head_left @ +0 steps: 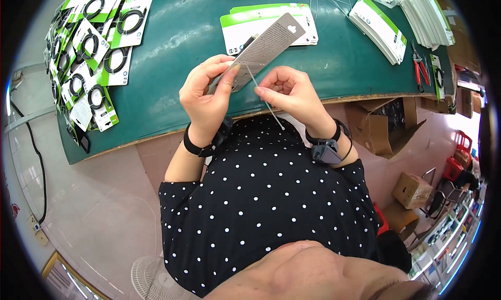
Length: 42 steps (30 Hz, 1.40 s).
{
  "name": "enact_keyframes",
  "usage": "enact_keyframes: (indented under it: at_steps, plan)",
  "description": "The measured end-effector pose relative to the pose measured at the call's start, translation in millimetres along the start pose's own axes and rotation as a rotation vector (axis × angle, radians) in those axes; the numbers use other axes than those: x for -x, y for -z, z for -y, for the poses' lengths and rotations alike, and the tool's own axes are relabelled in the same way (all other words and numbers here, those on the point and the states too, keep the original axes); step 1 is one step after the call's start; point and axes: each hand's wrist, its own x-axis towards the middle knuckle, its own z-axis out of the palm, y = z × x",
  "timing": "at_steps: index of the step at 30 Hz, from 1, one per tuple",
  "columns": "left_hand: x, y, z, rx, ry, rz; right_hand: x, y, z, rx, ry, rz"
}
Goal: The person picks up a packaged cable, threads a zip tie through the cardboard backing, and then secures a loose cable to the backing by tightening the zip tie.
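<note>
Gray-backed card (274, 39) is held tilted by the left hand (209, 93), fingers clamped, above the near part of the green bench (172, 54). Thin white tie (272, 112), reaching the card, is pinched by the right hand's (291, 93) fingers. Carded black cables (90, 46) are piled left; red-handled cutters (419, 70) are seen right.

Grey card (271, 45), white-dotted black top (261, 187)
</note>
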Motion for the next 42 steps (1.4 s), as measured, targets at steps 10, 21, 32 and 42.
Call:
enact_keyframes:
  at_steps: [10, 21, 32, 42]
  plan:
    - [4.4, -3.4, -4.3, -0.365, -0.351, 0.009, 1.5, -1.4, 1.1, 0.029, -0.024, -0.027]
    - [1.2, -6.1, -6.7, -0.422, -0.413, 0.031, 0.7, -0.9, -2.3, 0.074, 0.029, -0.066]
    - [2.0, -7.4, -1.9, -0.408, -0.419, 0.013, 3.3, -1.7, -1.7, 0.082, 0.046, -0.057]
    - [7.1, -7.2, 7.3, -0.455, -0.577, -0.001, 5.6, -1.8, -2.4, 0.010, 0.010, -0.045]
